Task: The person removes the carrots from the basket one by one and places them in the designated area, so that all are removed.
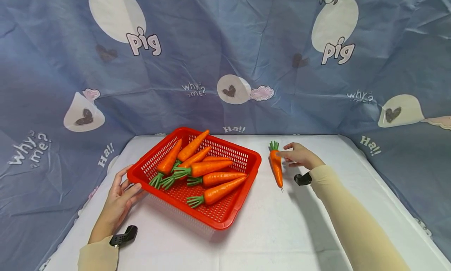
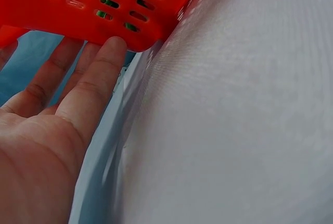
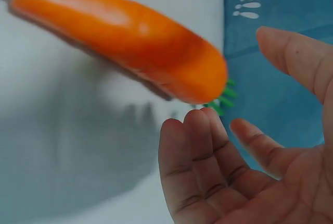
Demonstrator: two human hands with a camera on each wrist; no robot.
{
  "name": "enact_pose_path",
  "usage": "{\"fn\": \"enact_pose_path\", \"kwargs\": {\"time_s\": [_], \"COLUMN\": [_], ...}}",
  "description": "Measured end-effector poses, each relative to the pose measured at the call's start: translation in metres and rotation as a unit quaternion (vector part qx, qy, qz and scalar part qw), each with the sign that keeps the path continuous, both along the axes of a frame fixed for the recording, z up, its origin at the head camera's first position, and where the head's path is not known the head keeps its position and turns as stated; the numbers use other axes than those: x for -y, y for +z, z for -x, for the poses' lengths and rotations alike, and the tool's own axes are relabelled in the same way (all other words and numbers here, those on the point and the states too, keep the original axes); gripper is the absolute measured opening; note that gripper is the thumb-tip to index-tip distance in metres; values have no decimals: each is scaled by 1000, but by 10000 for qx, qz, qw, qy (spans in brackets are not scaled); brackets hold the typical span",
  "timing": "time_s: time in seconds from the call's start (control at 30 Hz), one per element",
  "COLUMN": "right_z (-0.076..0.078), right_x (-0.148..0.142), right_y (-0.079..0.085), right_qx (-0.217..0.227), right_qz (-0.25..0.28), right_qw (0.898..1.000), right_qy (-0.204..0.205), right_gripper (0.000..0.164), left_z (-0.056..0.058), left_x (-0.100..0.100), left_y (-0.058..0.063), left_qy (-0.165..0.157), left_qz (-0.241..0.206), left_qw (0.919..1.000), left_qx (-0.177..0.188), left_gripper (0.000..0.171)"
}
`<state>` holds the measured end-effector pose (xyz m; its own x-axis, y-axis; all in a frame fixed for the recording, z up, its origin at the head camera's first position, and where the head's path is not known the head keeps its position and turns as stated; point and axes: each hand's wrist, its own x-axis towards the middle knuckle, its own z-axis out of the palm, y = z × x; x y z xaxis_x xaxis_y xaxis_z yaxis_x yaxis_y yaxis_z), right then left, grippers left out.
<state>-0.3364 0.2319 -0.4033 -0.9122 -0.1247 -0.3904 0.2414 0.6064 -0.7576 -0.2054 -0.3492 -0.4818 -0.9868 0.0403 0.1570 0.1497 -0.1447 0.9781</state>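
In the head view, a red perforated plastic basket (image 1: 232,218) on the white table holds several orange carrots (image 1: 213,169) with green stem ends. My left hand (image 1: 118,202) touches its near left corner, thumb and fingers fairly straight on either side. From the left wrist, that hand (image 2: 62,109) shows a fingertip against the lower basket wall (image 2: 67,23). A single carrot (image 1: 276,167) lies right of the basket, its green end away from me. Beside it my right hand (image 1: 300,155) reaches in with spread fingers. In the right wrist view its fingertips are near the carrot (image 3: 130,39), apparently not gripping.
A white cloth covers the table (image 1: 267,232). A blue printed curtain (image 1: 225,47) stands behind and along both sides. Each wrist wears a small black device, one on the left (image 1: 124,236) and one on the right (image 1: 303,179).
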Motion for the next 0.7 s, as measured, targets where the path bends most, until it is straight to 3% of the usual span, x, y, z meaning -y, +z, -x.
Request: {"fn": "enact_pose_path", "kwargs": {"time_s": [0.23,0.4,0.7], "right_z": [4,8,11], "right_x": [9,18,43], "right_y": [21,33,57], "right_qx": [-182,-293,-652], "right_qz": [-166,-144,-129], "right_qw": [9997,9993,9967], "right_qy": [-8,158,463], "right_gripper": [75,73,64], "left_z": [0,1,0], "left_x": [0,0,-1], "left_y": [0,-1,0], "left_qy": [-39,-105,-120], "left_qz": [-30,-264,-244], "left_qw": [10000,9996,9996], "left_qx": [38,-10,26], "left_gripper": [68,68,69]}}
